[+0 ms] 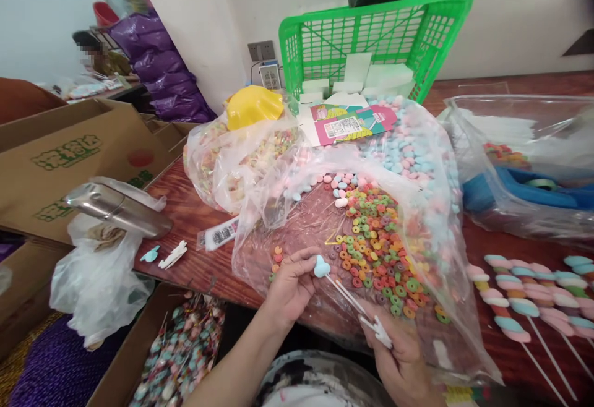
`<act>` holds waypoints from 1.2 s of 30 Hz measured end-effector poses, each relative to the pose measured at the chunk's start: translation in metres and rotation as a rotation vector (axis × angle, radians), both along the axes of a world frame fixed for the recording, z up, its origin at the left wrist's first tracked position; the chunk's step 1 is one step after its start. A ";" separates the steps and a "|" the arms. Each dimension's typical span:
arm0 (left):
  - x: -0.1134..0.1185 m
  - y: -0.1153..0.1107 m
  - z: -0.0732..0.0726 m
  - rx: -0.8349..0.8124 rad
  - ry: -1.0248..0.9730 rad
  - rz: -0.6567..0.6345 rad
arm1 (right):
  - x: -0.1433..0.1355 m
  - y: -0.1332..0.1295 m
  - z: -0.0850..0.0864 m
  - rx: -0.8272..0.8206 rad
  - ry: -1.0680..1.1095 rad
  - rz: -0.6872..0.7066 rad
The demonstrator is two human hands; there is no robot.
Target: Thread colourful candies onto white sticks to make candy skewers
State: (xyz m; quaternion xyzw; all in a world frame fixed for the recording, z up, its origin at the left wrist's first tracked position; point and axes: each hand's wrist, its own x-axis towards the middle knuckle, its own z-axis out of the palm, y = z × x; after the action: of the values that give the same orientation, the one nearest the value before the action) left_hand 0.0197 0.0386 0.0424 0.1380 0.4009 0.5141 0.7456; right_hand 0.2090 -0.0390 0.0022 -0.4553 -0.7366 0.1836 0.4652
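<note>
My left hand (291, 288) pinches a pale blue marshmallow (322, 266) between thumb and fingertips, above the table's front edge. Thin white sticks (346, 294) run from the marshmallow down to my right hand (401, 357), whose fingers are closed on them. A short bundle of white pieces shows at the right fingertips, too unclear to name. Just beyond both hands, colourful ring-shaped candies (375, 240) lie on a clear plastic bag (297, 221). Pink, blue and white marshmallows (403, 153) are heaped behind them.
Finished marshmallow skewers (515, 302) lie at right, below a clear bin (520, 209). A green basket (375, 29) stands at the back. At left are a steel flask (118, 209) and cardboard boxes (88, 153). A box of wrapped candies (179, 348) sits below the table edge.
</note>
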 end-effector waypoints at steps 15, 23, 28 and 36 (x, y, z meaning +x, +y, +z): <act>-0.022 -0.004 -0.016 0.831 0.914 -0.027 | -0.004 0.000 0.016 0.089 -0.139 -0.046; -0.016 0.004 0.004 0.274 0.266 0.062 | 0.006 -0.002 0.008 -0.009 -0.054 -0.038; -0.020 0.001 0.008 0.242 0.137 -0.102 | 0.011 0.000 0.003 0.007 -0.054 -0.014; -0.021 0.000 0.006 0.317 0.233 -0.327 | 0.020 0.003 -0.002 -0.012 -0.076 0.051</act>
State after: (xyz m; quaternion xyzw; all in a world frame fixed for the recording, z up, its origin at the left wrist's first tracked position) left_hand -0.0011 0.0382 0.0485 0.3742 0.3709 0.4239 0.7367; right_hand 0.2293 -0.0362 -0.0001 -0.4460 -0.7638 0.1825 0.4294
